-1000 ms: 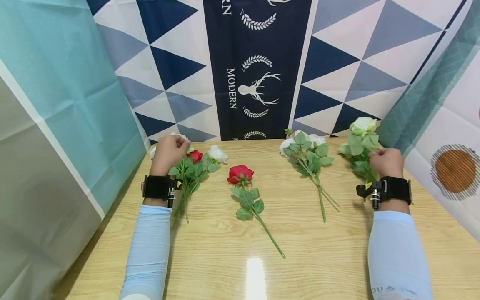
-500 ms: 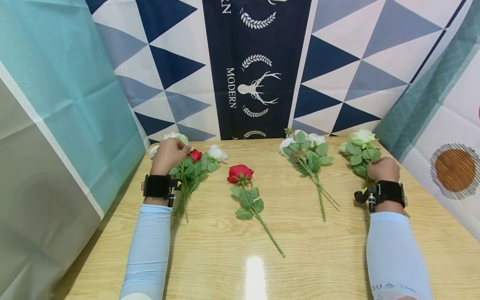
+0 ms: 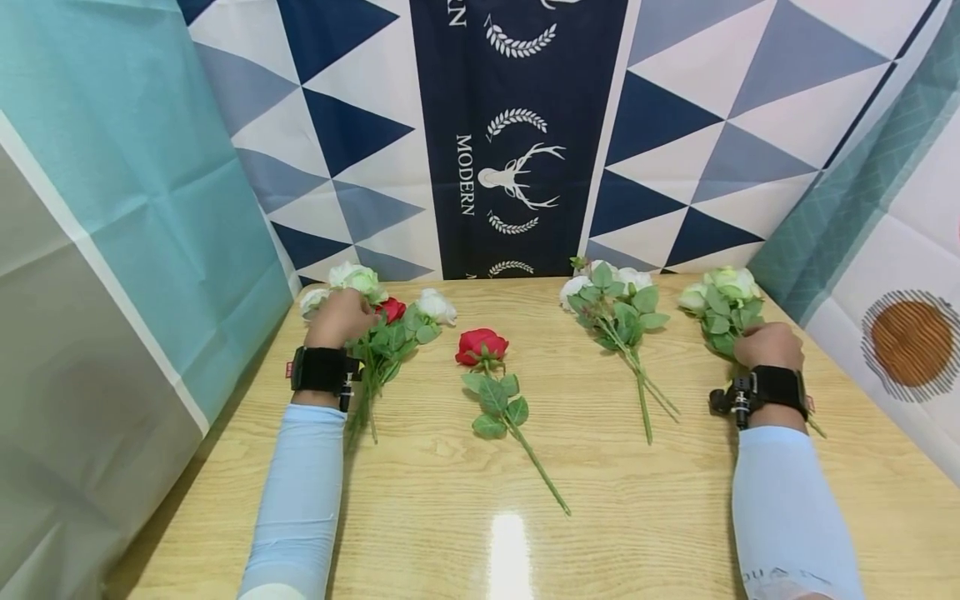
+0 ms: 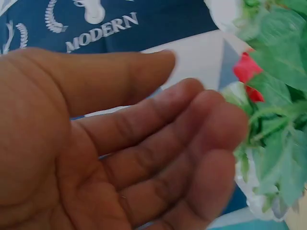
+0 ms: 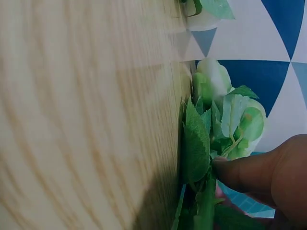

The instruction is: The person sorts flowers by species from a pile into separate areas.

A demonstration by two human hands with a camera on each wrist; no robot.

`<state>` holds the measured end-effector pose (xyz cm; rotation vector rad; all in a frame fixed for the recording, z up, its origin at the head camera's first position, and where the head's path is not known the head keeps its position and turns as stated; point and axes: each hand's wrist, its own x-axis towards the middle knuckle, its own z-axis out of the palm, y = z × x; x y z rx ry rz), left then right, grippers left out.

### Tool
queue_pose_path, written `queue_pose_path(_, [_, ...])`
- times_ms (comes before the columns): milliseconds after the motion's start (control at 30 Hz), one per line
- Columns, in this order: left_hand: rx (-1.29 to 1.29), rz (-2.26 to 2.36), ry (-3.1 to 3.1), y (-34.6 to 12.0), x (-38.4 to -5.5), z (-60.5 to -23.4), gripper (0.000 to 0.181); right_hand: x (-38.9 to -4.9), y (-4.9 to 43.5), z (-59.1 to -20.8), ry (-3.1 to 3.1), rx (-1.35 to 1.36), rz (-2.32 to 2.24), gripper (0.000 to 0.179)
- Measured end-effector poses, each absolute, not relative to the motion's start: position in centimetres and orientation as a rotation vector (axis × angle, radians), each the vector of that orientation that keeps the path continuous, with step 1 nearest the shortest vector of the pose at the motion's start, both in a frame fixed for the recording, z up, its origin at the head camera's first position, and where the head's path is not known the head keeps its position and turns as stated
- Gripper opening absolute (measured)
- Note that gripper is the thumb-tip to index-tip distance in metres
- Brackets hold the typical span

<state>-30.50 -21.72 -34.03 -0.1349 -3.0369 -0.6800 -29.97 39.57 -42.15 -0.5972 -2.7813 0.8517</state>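
We see the right hand [image 3: 770, 346] pinching the pale roses [image 3: 723, 308] by a stem [image 5: 206, 201], below the blooms, at the far right of the desk [image 3: 435, 533]. The left hand [image 3: 339, 318], fingers loosely curled around nothing, is just beside the mixed bunch [image 3: 397, 335] at far left. Between them we see a red rose [image 3: 482, 347] and a white bunch [image 3: 626, 312].
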Motion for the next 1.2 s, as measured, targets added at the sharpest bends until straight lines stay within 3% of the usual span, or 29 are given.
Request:
queue_pose_path(267, [0.080,-0.496,-3.175,-21.9,-30.8,-34.8,0.022,-29.6,39.7,-41.4,-2.782,-0.688,0.914,0.039])
queue_pose_path(700, [0.247,-0.538,-3.160,-22.2,-31.8,-36.8,0.022,-29.2,39.4,-39.1,-2.722,-0.788,0.971,0.031])
queue_pose_path(1000, [0.266,-0.535,-3.096,-22.1,-32.1,-37.5,0.012,-28.8,39.2,-37.9,-2.735,-0.776,0.946,0.053])
queue_pose_path(1200, [0.223,-0.587,-3.081,-21.9,-31.8,-37.2,0.025,-28.7,38.8,-37.4,-2.716,-0.671,0.932,0.060])
